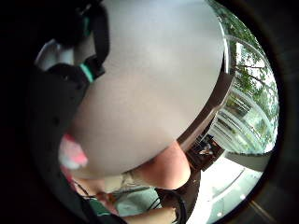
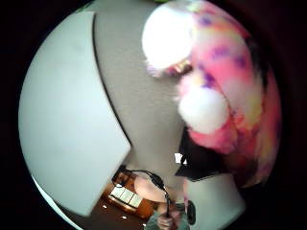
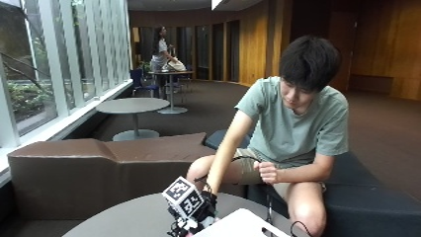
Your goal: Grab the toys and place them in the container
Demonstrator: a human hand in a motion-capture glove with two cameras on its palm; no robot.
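My gloved right hand (image 3: 199, 207) is low over the round grey table (image 3: 125, 219), right beside the white container (image 3: 244, 224) at the table's near edge. It grips a fluffy pink plush toy (image 2: 225, 91) with white, yellow and purple patches and a white pom-pom; a bit of pink shows under the hand (image 3: 190, 225). A black gloved finger (image 2: 199, 160) lies across the toy. The toy's pink edge (image 1: 72, 154) also shows next to the glove (image 1: 51, 116). The container's white wall (image 2: 72, 124) stands close by on the table (image 2: 139, 96). Its inside is hidden.
The person sits on a dark bench (image 3: 368, 197) behind the table, the bare left hand (image 3: 266, 173) resting on a knee. A brown sofa back (image 3: 85, 168) stands beyond the table. Bare grey tabletop (image 1: 159, 79) spreads away from the hand.
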